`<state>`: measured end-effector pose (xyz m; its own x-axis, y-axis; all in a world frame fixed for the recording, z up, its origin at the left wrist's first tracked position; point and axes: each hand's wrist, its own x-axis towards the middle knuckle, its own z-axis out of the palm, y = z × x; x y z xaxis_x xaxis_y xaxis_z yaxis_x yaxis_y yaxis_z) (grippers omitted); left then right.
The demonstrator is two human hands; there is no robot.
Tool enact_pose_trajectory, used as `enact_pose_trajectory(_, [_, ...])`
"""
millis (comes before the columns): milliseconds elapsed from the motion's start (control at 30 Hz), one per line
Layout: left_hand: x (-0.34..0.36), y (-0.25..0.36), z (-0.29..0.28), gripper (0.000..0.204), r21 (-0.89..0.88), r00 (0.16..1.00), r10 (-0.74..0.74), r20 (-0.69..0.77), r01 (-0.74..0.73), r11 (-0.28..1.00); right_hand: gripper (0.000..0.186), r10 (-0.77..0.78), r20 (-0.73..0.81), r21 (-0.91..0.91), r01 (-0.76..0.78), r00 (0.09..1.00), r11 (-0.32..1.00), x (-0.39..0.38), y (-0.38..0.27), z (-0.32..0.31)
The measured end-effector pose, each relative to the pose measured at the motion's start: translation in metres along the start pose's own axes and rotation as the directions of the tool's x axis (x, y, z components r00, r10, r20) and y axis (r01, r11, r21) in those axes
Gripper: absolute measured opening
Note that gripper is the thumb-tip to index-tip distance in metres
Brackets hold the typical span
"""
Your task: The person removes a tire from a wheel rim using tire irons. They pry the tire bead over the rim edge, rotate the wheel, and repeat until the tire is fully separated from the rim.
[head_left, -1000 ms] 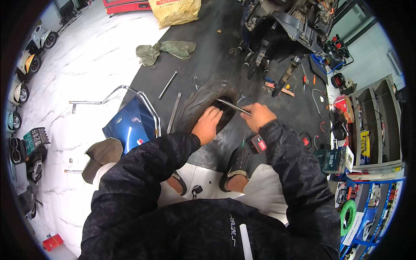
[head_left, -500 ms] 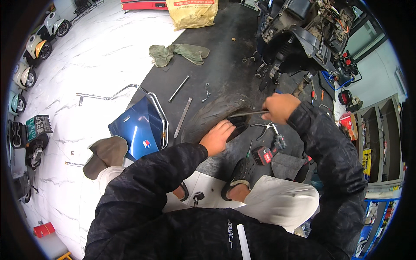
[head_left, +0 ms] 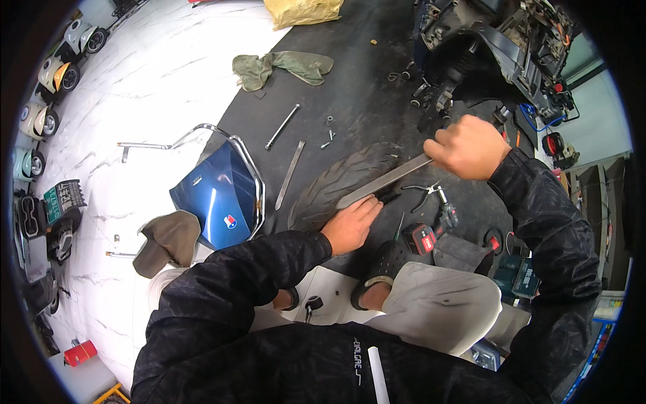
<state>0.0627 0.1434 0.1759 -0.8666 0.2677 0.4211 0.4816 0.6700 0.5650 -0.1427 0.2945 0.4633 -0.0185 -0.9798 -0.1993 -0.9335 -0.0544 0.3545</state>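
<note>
A worn black tire [head_left: 320,182] lies on the dark mat. My right hand [head_left: 467,147] grips a long flat metal bar [head_left: 385,179] above it, with the bar slanting down to the left across the tire, its low tip near my left fingers. My left hand [head_left: 352,225] is closed over the near part of the tire, fingertips at its inner edge. Close by on the right lie pliers [head_left: 422,196] and a red-and-black cordless tool [head_left: 420,239]. A second flat bar [head_left: 289,174] and a thin green-handled tool [head_left: 398,229] lie beside the tire.
A blue panel [head_left: 214,195] with chrome tubing and a grey-brown shaped piece [head_left: 166,246] lie left. A partly dismantled scooter [head_left: 491,64] stands upper right. A green cloth [head_left: 254,73], a socket bar [head_left: 282,126] and a yellow sack [head_left: 301,11] lie ahead. Scooters [head_left: 56,72] line the left.
My right hand has risen and moved right with the metal bar, which now lies more across the tire's top. My left hand has shifted slightly right and down. The whole view has shifted.
</note>
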Motion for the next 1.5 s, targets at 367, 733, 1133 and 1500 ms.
enact_pose_trajectory(367, [0.014, -0.018, -0.016, 0.061, -0.018, 0.995, -0.067, -0.070, 0.066, 0.998, 0.032, 0.642, -0.698, 0.566, -0.306, 0.316, 0.766, 0.067, 0.014, 0.045])
enact_pose_trajectory(733, [0.014, -0.037, -0.035, 0.054, -0.034, 0.967, -0.134, -0.218, 0.129, 0.991, 0.057, 0.951, 0.183, 0.870, 0.491, -0.250, -0.038, 0.105, 0.005, 0.066])
enact_pose_trajectory(1133, [0.005, -0.003, -0.003, 0.063, 0.013, 0.980, -0.071, -0.185, 0.075, 0.997, 0.053, 0.953, 0.116, 0.718, 0.687, -0.280, 0.114, 0.075, -0.097, 0.071])
enact_pose_trajectory(1500, [0.015, 0.034, -0.007, 0.054, 0.276, 0.970, -0.215, -0.112, 0.238, 0.931, 0.037, 0.976, 0.193, 0.770, 0.632, -0.103, -0.086, 0.052, -0.123, 0.106])
